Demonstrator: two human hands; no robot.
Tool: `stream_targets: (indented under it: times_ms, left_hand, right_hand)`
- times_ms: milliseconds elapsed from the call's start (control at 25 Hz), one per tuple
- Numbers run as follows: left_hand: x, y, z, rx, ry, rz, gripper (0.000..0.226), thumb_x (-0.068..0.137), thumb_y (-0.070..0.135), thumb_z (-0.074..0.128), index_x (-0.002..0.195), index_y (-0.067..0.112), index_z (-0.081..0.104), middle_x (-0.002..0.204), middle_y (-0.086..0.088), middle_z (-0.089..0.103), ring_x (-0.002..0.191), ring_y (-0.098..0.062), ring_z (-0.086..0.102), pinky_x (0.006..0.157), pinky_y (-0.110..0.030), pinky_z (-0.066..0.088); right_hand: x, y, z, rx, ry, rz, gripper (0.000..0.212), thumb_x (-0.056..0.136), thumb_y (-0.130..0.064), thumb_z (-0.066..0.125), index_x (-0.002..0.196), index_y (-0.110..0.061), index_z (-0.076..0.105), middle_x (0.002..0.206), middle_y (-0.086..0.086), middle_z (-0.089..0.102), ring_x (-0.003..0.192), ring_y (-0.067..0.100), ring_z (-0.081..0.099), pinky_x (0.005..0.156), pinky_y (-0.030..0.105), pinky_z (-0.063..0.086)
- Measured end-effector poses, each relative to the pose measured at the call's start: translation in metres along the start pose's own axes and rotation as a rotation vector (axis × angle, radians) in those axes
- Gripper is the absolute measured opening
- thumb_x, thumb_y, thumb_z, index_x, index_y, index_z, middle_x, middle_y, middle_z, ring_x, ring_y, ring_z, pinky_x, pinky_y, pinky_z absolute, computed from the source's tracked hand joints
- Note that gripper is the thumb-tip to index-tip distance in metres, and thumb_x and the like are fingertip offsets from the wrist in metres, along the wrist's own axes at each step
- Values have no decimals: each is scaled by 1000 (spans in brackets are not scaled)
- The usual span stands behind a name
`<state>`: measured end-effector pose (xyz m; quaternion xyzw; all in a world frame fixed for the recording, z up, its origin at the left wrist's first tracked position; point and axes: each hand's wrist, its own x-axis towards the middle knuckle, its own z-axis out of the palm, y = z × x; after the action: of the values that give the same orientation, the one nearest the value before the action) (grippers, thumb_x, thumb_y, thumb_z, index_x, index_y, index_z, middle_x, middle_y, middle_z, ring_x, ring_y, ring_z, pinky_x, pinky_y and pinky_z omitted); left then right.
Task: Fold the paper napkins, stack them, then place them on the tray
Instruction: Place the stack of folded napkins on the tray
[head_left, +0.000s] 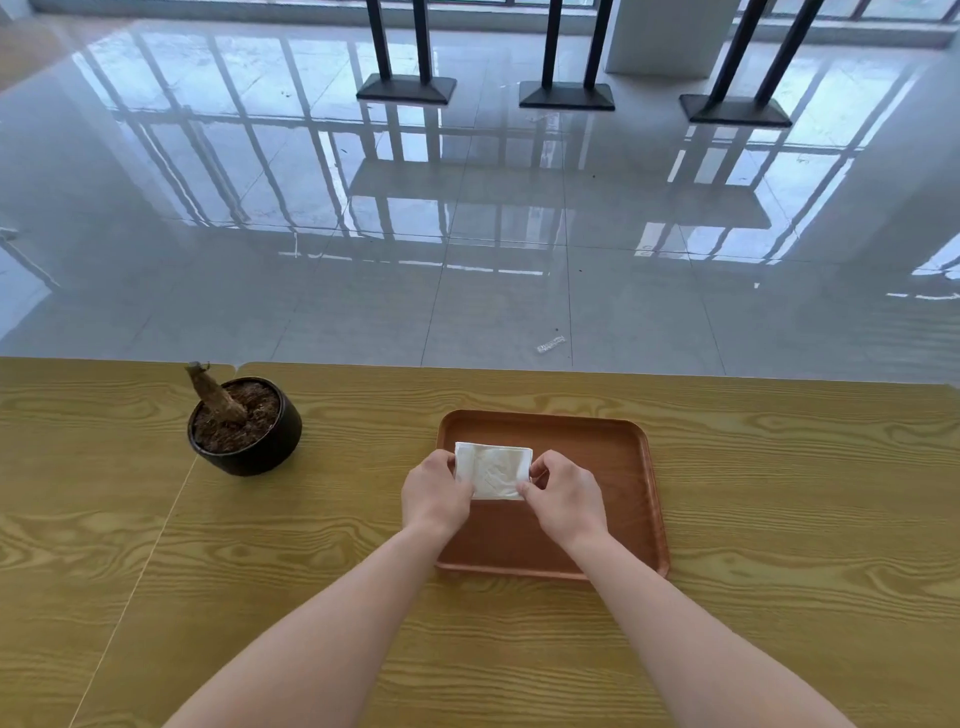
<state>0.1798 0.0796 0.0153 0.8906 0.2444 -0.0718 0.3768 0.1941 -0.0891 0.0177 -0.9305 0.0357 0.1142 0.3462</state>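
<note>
A white stack of folded paper napkins (493, 469) lies over the left part of a brown wooden tray (613, 467) on the table. My left hand (435, 493) grips the stack's left edge with its fingers. My right hand (563, 496) pinches the stack's right edge and near right corner. Whether the stack rests on the tray floor or hangs just above it, I cannot tell. The near part of the tray is hidden behind my hands and forearms.
A dark round pot (249, 431) with soil and a cut stump stands on the yellow wood-grain table (311, 545) left of the tray. Beyond the table's far edge lies a glossy tiled floor with black stand bases (566, 96).
</note>
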Motion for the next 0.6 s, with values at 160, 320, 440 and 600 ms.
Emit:
stream_targets:
  times_ms: [160, 320, 440, 600]
  left_hand:
    - [16, 0, 5, 32, -32, -28, 31, 87, 19, 61, 117, 13, 64, 98, 1, 67, 88, -18, 59, 74, -29, 44]
    - [10, -3, 5, 47, -38, -1, 42, 84, 18, 63, 126, 14, 58, 107, -4, 67, 96, -22, 62, 80, -32, 49]
    - [-4, -13, 2, 192, 22, 171, 39, 83, 23, 68, 120, 19, 56, 107, -2, 52, 86, -20, 58, 73, -33, 51]
    - [-4, -24, 2, 484, -23, 399, 32, 86, 27, 71, 113, 19, 57, 111, 0, 47, 94, -18, 55, 73, -32, 54]
  right_hand:
    - [15, 3, 8, 0, 2, 23, 11, 88, -29, 70, 88, -25, 59, 71, -12, 61, 64, 4, 56, 53, 19, 39]
    - [17, 9, 12, 1, -8, 41, 16, 89, -33, 70, 96, -22, 62, 80, -10, 64, 76, 13, 61, 65, 29, 48]
    - [11, 14, 11, 51, -1, 31, 29, 83, -40, 75, 99, -22, 60, 83, -10, 66, 79, 13, 63, 71, 33, 53]
    - [2, 19, 14, -98, -16, -124, 40, 75, -38, 83, 93, -24, 49, 78, -11, 61, 74, 9, 60, 66, 28, 48]
